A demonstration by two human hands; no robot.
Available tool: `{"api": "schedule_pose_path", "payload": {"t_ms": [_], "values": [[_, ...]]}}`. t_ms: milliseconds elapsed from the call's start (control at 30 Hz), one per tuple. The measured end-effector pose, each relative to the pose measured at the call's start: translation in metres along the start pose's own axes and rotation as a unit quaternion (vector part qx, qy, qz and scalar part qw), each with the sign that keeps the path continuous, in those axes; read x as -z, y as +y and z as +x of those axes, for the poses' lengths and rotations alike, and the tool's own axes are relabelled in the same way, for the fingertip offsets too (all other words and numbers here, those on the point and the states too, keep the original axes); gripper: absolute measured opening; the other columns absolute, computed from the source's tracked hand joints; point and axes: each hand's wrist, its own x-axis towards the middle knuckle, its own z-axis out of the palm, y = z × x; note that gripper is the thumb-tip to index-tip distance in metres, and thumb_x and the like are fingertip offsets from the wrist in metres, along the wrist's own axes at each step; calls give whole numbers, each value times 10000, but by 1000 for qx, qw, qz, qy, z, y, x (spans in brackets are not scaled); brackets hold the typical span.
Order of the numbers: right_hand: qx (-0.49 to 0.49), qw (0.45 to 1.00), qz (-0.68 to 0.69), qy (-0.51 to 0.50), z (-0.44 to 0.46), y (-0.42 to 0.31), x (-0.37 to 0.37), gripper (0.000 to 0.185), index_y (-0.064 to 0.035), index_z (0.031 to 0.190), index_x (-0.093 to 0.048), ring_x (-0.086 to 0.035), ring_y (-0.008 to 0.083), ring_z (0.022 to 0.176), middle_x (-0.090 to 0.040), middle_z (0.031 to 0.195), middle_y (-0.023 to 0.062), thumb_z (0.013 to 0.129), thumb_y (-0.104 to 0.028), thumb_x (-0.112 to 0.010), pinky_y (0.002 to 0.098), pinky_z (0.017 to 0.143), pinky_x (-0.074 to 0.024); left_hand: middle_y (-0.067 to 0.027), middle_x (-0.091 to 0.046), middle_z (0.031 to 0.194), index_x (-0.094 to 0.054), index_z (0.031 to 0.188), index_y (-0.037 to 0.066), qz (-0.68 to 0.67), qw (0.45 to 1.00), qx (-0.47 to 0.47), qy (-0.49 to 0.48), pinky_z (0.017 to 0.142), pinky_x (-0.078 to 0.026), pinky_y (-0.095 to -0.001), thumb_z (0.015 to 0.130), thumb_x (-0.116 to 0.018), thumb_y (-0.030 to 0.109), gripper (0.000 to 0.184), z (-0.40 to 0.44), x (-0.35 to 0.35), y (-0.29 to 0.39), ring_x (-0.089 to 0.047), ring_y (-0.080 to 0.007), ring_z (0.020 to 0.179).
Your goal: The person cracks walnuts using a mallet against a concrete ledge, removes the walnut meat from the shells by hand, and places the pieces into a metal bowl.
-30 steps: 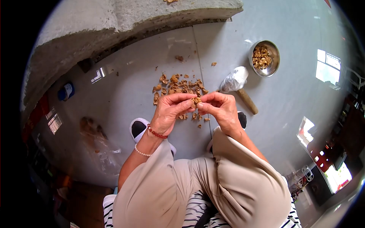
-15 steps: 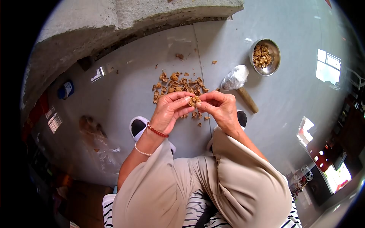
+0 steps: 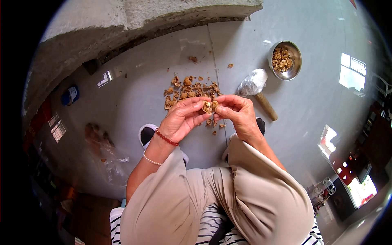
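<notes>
Between thumb and fingertips, my left hand (image 3: 183, 116) pinches a piece of walnut (image 3: 207, 107) with pale kernel showing in it. My right hand (image 3: 240, 115) is closed on another walnut piece (image 3: 215, 106), right beside the first. Both hands are raised over the floor in front of my knees. Below and beyond them lies a spread of broken walnut shells (image 3: 190, 87), partly hidden by my fingers. To the right is a hammer with a wooden handle (image 3: 266, 107), its head wrapped in white plastic (image 3: 253, 83).
A metal bowl (image 3: 299, 61) with walnut kernels (image 3: 281, 59) stands at the far right. A clear plastic bag (image 3: 110, 161) with brown contents lies on the left, and a blue container (image 3: 70, 95) farther off. A rough concrete ledge (image 3: 122, 24) runs along the back.
The single walnut piece held between both hands is now two pieces, one in each hand. My fingertips have drawn slightly apart.
</notes>
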Motion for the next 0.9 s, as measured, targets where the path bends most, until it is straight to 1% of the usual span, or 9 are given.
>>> {"api": "schedule_pose_path", "payload": {"t_ms": [133,233,333,400,533,633,733,800,900], "values": [[-2,1000,-13,-12,1,-3,-1,250,9,1002,-631,-641,159,727,-656,861,96,791,-109,-694,293,682,-549,-100,-634,1019,-605,1075,-11,35,999,-19,1,845,-533,-269,894,-555,87,212,-2,-5,1,-625,-167,919],[5,999,-30,-35,2,-6,1,235,2,987,-625,-644,160,754,-653,864,91,795,-116,-690,295,698,-548,-108,-635,1023,-598,1077,-9,46,999,-18,-1,845,-532,-276,896,-553,95,213,-3,-5,2,-627,-172,926],[22,999,-30,-30,3,-3,3,211,-7,965,-607,-628,144,737,-641,854,69,803,-122,-679,277,682,-539,-129,-626,1057,-577,1088,-11,44,999,-14,-11,846,-538,-289,901,-543,100,220,-2,2,4,-626,-184,952],[33,999,-10,-38,4,-1,7,190,-9,957,-602,-605,118,760,-635,867,53,812,-113,-664,253,649,-520,-135,-624,1062,-573,1086,-10,39,999,-19,-30,835,-545,-299,901,-541,98,217,-2,3,5,-627,-191,954],[27,998,20,-56,5,0,13,175,-26,950,-599,-567,88,758,-617,860,32,816,-122,-655,232,603,-491,-139,-623,1059,-564,1094,-8,62,998,-24,-6,822,-552,-309,896,-543,101,226,-3,-3,6,-635,-206,934],[23,998,-18,-61,3,-2,7,171,-31,955,-597,-569,83,754,-614,856,24,818,-117,-651,222,591,-476,-134,-624,1052,-563,1104,-5,93,995,-29,11,823,-551,-305,892,-547,105,240,-4,-12,5,-638,-204,924],[33,998,-27,-51,2,-3,5,175,-28,956,-596,-566,77,758,-617,856,22,815,-114,-653,219,577,-464,-128,-624,1050,-565,1114,-3,135,990,-40,17,820,-548,-298,889,-544,104,250,-4,-17,4,-638,-197,924],[30,998,-14,-44,3,-3,3,171,-26,953,-595,-563,76,721,-612,828,18,814,-108,-651,217,570,-459,-125,-623,1053,-563,1122,-7,167,984,-54,16,820,-544,-291,889,-540,107,260,-5,-18,3,-637,-193,925],[37,999,0,-23,0,-4,7,162,-25,947,-594,-555,78,658,-599,787,14,812,-98,-645,214,567,-457,-149,-614,1062,-547,1138,-42,157,986,-49,38,844,-530,-300,914,-492,132,289,-6,-21,4,-630,-213,946]]}}
